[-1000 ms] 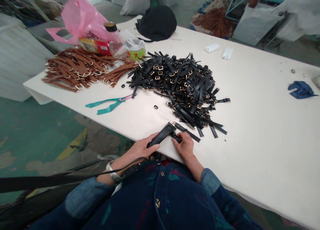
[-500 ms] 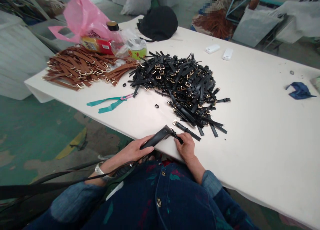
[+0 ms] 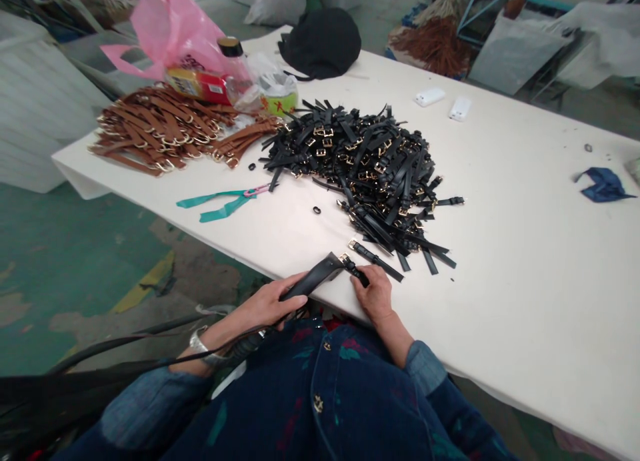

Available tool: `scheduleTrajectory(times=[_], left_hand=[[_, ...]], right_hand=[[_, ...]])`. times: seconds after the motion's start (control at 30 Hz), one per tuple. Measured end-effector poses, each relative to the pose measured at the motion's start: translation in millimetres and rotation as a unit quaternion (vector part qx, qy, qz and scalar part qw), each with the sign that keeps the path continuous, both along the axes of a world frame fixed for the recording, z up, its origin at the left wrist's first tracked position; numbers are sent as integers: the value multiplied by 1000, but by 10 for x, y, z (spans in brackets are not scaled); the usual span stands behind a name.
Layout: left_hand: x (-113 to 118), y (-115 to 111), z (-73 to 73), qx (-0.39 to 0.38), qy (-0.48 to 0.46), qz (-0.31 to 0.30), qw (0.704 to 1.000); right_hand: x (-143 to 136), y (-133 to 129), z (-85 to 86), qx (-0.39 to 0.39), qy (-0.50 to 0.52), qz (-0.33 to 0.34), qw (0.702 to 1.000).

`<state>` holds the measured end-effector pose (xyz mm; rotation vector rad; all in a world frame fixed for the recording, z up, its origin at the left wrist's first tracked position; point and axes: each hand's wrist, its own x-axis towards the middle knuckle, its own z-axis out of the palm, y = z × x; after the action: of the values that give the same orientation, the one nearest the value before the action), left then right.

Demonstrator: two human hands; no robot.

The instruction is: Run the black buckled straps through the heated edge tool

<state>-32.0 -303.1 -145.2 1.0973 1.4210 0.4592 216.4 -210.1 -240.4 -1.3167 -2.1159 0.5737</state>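
My left hand (image 3: 270, 304) is wrapped round a wide black leather strap (image 3: 315, 276) at the table's front edge. The strap's end points up and to the right. My right hand (image 3: 375, 293) pinches a short black buckle strap (image 3: 354, 269), whose gold buckle lies close to the wide strap's end. Whether the two touch is hard to tell. Another black buckle strap (image 3: 377, 259) lies just beyond my right hand. Behind it spreads a large pile of black buckle straps (image 3: 370, 154).
Brown straps (image 3: 155, 127) lie at the table's left, near a pink bag (image 3: 170, 31) and a jar (image 3: 235, 64). Teal-ribboned scissors (image 3: 225, 204), a black cap (image 3: 323, 44), two white boxes (image 3: 430, 97) and a blue cloth (image 3: 603, 184) are on the table (image 3: 525, 281).
The small strap's gold buckle now shows more plainly beside the wide strap's end. My hands have barely moved, and the view has shifted slightly.
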Motion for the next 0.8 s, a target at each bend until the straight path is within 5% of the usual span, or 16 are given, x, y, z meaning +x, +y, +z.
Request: scheduleTrajectory(times=[0.37,0.8], left_hand=[[82,80,106,23,-25,-12,999],[200,193,138,24,-17,-59,998]], right_hand=[[9,18,134,-15,-87,-14,996],[63,94,213,-120,-65,-63,989]])
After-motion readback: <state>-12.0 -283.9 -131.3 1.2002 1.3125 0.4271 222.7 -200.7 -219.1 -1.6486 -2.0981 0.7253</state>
